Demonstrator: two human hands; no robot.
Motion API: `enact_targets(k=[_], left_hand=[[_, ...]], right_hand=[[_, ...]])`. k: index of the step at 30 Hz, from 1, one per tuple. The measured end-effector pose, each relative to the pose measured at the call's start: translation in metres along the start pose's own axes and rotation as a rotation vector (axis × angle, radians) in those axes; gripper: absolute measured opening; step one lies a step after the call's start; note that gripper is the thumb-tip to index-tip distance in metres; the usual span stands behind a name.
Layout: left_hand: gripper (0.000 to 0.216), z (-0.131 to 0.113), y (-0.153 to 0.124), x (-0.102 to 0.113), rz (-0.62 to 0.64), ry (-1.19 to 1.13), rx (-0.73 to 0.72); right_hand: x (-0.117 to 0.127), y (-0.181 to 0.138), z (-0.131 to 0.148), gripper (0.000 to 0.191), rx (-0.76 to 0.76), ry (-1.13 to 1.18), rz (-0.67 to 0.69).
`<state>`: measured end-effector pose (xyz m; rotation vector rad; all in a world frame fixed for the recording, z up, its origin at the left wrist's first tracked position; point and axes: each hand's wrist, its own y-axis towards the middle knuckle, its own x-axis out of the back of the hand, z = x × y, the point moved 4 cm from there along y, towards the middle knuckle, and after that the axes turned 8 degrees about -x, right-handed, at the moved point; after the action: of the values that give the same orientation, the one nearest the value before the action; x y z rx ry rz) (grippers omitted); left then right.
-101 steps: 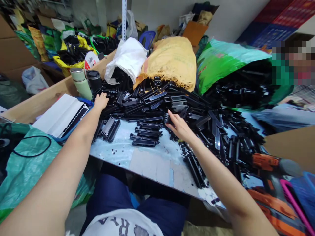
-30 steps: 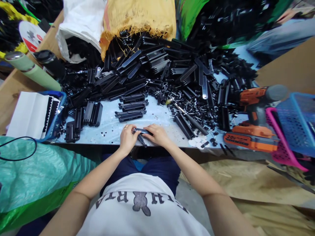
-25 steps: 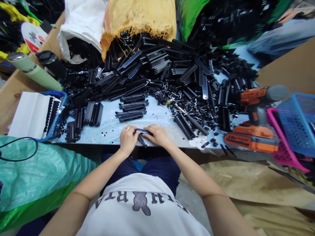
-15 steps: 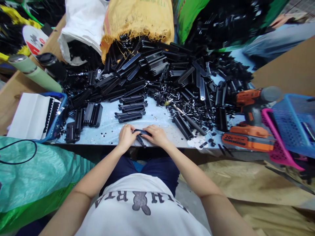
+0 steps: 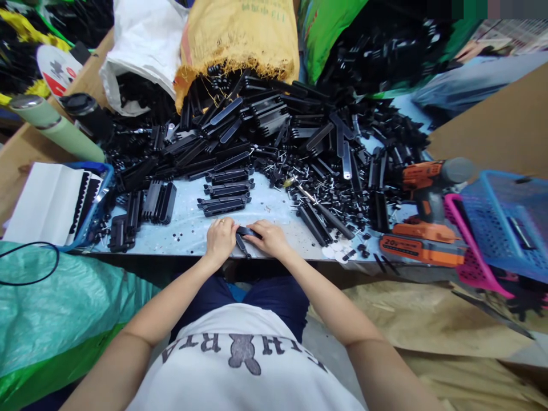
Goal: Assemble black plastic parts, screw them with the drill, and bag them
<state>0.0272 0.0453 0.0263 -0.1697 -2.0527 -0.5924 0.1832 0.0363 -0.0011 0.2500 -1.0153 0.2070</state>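
Note:
At the table's front edge, my left hand [image 5: 220, 238] and my right hand [image 5: 269, 237] are closed on a black plastic folding piece [image 5: 242, 244] between them. One arm of it runs across into my right fingers; another slants down toward the edge. My fingers hide its ends. Just beyond my hands lie several matching black pieces [image 5: 226, 202] in a short column. A heap of long black plastic bars [image 5: 265, 114] covers the back of the table. Small black parts and metal pins [image 5: 312, 200] are scattered to the right, with a screwdriver-like rod [image 5: 327, 211] on them.
An orange cordless drill [image 5: 423, 245] stands at the right, beside a pink basket [image 5: 475, 257] and a blue basket [image 5: 509, 222]. A green bottle [image 5: 60, 128] and a blue tray [image 5: 92, 228] are at the left. Yellow sack [image 5: 244, 34] opens onto the heap. Someone's sleeve [image 5: 479, 85] shows far right.
The view has shifted slightly. Both hands stay at the table edge around the black folding piece, with only a small change in finger position.

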Motion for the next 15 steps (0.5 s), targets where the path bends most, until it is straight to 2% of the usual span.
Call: enact_targets(k=[2, 6, 13, 15], left_hand=[[0.014, 0.007, -0.002, -0.008, 0.014, -0.060, 0.068], [0.014, 0.012, -0.006, -0.015, -0.036, -0.145, 0.124], [0.016, 0.015, -0.006, -0.015, -0.094, -0.234, 0.155], [0.017, 0.016, -0.005, -0.015, -0.107, -0.269, 0.172]], right_hand=[[0.001, 0.000, 0.000, 0.037, -0.007, 0.008, 0.002], [0.006, 0.002, 0.003, 0.039, -0.039, 0.057, 0.021], [0.008, 0.015, 0.006, 0.043, -0.318, 0.098, 0.104], [0.009, 0.015, 0.008, 0.044, -0.313, 0.097, 0.100]])
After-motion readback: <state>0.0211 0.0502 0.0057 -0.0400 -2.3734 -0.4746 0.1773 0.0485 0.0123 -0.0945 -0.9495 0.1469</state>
